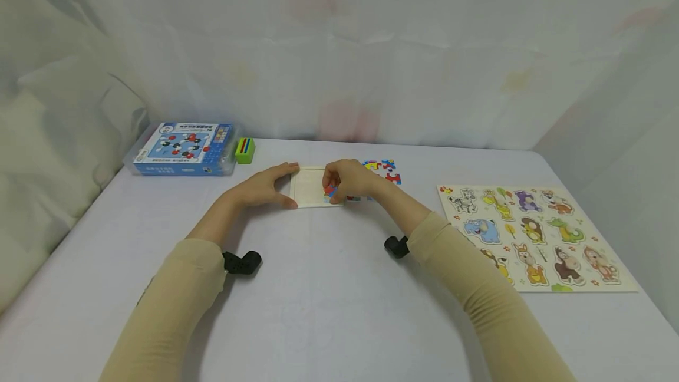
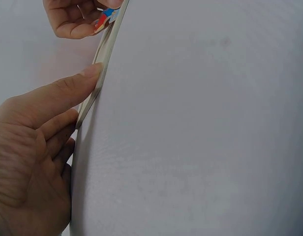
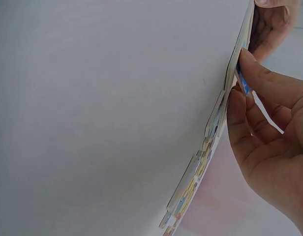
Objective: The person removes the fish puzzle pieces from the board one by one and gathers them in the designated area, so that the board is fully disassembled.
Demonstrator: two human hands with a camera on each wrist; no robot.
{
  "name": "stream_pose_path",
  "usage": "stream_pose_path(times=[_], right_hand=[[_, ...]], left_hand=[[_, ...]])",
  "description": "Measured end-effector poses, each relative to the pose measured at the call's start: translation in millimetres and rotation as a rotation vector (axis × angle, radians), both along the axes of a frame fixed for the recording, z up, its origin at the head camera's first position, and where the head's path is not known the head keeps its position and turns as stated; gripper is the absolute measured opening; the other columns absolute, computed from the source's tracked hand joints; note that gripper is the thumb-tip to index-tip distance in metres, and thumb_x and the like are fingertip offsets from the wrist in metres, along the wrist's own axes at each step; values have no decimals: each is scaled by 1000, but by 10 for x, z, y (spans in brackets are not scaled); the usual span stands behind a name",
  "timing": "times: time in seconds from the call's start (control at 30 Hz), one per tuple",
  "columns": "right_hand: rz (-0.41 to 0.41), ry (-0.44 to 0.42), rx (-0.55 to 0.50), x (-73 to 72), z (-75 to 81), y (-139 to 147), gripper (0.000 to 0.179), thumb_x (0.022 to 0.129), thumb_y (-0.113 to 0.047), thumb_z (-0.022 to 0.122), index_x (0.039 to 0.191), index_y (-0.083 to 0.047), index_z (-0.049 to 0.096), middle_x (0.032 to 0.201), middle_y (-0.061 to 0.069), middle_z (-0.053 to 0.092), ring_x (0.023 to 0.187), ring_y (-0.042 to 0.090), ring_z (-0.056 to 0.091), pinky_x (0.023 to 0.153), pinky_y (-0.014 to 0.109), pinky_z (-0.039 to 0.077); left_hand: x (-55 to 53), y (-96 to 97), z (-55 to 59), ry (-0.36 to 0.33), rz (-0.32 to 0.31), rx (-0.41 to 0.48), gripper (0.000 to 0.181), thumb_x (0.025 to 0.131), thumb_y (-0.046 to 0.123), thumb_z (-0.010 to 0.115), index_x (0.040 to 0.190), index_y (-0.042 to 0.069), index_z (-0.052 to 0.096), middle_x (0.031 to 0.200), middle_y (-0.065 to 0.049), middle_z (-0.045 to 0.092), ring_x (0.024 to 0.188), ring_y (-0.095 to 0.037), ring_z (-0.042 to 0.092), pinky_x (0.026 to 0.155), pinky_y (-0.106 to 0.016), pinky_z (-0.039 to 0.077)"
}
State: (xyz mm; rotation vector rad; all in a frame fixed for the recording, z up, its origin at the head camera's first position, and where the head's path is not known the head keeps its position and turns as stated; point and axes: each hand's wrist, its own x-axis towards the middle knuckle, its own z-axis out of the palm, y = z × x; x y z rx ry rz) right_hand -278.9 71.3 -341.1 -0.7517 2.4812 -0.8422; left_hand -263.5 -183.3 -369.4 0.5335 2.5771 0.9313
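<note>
A shallow pale wooden puzzle tray (image 1: 307, 188) lies flat on the white table. My left hand (image 1: 261, 187) holds its left end, thumb at the near corner and index finger at the far one. In the left wrist view the thumb rests on the tray's rim (image 2: 105, 64). Over the tray's right part, my right hand (image 1: 351, 178) pinches a blue and red jigsaw piece (image 3: 243, 82) between thumb and fingers. Loose colourful jigsaw pieces (image 1: 391, 173) lie just right of the tray, partly hidden by the right hand and forearm.
At the back left stands a blue molecule-model box (image 1: 183, 149) in a clear case, with a small green block (image 1: 245, 150) beside it. A large animal puzzle board (image 1: 509, 230) lies on the right. A white curtain hangs behind the table (image 1: 318, 311).
</note>
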Motion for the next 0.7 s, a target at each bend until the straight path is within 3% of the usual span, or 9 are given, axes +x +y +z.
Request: stream_pose_path(times=[0.2, 0.47, 0.7], right_hand=[[0, 14, 9, 6, 7, 7, 24, 78, -9, 83, 94, -13, 65, 88, 0, 61, 88, 17, 54, 76, 23, 46], [14, 2, -19, -9, 28, 51, 16, 87, 0, 67, 95, -13, 69, 97, 5, 67, 91, 17, 58, 78, 23, 50], [14, 10, -30, -55, 67, 154, 18, 85, -3, 70, 98, -14, 71, 94, 1, 66, 92, 17, 60, 78, 24, 50]], left_hand=[[7, 0, 3, 4, -1, -11, 99, 79, 36, 81, 157, 12, 25, 169, -5, 15, 158, -30, 5, 128, -54, 8], [4, -4, -3, 9, -6, -14, 99, 79, 36, 81, 157, 13, 25, 169, -4, 16, 158, -30, 6, 128, -54, 8], [0, -1, -11, 11, -5, -28, 99, 79, 38, 80, 158, 14, 25, 169, -4, 15, 158, -31, 6, 128, -55, 9]])
